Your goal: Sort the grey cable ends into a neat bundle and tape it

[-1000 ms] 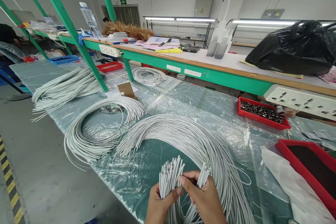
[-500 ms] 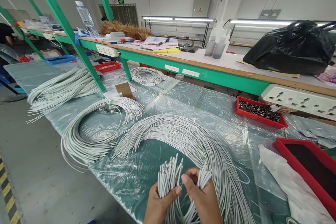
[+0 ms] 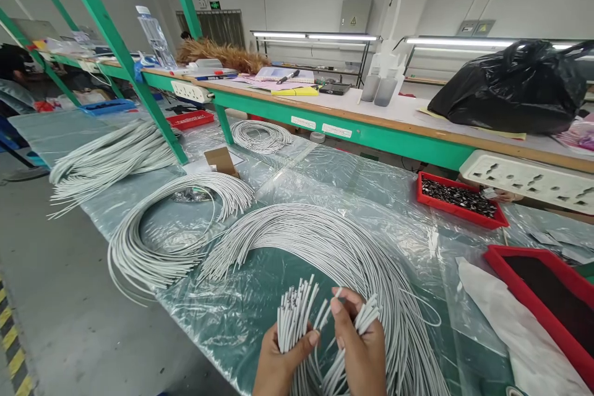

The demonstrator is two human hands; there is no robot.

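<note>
My left hand (image 3: 285, 352) is closed round a thick bundle of white cables (image 3: 294, 312), their cut ends pointing up. Beside it, my right hand (image 3: 355, 340) grips a smaller bunch of cable ends (image 3: 368, 314) in its curled fingers. Thumb and forefinger of that hand pinch together near a single cable end. A couple of cables lean out from the left bundle toward the right hand. Behind both hands, a large arc of white cables (image 3: 320, 229) lies on the plastic-covered table and runs down to the right.
More cable coils (image 3: 153, 260) lie at the left. Two red trays (image 3: 464, 201) with small dark parts stand at the right, near a white cloth (image 3: 501, 315). A green-framed shelf (image 3: 288, 112) crosses behind, bearing a black plastic bag (image 3: 505, 93) and bottles.
My right hand has shifted slightly, its thumb and forefinger now pinching near a cable end. A few cables have separated from the left bundle. The left hand is nearly still.
</note>
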